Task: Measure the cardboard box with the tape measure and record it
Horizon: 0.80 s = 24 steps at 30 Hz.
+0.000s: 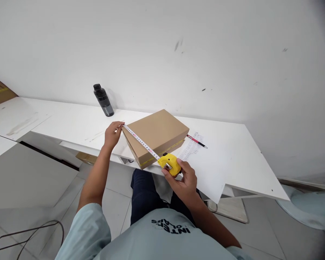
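Observation:
A closed brown cardboard box (pixel 158 128) lies near the front edge of the white table, with yellow tape along its side. My right hand (pixel 185 179) grips the yellow case of a tape measure (pixel 170 164) just off the box's near corner. From the case the white blade runs out along the box's left top edge. At the far left corner of the box, my left hand (pixel 113 134) pinches the blade's end; its fingertips partly hide that end.
A dark water bottle (pixel 104 101) stands by the wall. Right of the box lie a written paper sheet (pixel 208 166) and a red and black pen (pixel 197 141). Another cardboard box (pixel 0 93) sits far left. A light blue chair (pixel 306 206) is at the right.

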Available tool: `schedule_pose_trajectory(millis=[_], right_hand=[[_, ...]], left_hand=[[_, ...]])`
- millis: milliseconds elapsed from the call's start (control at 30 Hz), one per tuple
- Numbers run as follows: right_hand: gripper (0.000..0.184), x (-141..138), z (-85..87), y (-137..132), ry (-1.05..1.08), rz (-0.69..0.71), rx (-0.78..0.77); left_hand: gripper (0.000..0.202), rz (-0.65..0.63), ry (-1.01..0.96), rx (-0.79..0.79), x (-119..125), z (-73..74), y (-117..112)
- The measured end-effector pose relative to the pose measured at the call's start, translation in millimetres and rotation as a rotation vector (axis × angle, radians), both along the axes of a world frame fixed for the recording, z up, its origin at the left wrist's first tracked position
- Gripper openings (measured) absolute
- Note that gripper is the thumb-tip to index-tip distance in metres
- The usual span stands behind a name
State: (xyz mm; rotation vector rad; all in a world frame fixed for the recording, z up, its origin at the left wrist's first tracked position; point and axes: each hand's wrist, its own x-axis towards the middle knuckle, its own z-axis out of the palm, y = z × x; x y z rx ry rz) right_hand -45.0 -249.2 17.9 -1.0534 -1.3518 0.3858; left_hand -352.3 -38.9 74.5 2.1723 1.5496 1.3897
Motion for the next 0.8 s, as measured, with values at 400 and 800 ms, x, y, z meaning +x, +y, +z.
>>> schedule_pose_trajectory(millis=[400,800], right_hand=[[0.053,-22.0,28.3,22.0,-0.346,-0.148,0.331],[0.053,-28.0,19.3,22.4,-0.307,-0.168,0.272]], left_hand=[[0.051,-0.009,0.452,-0.016,6.7,14.0,-37.5],[0.049,0.060,0.241,-0.186,23.5,24.9,-45.9]])
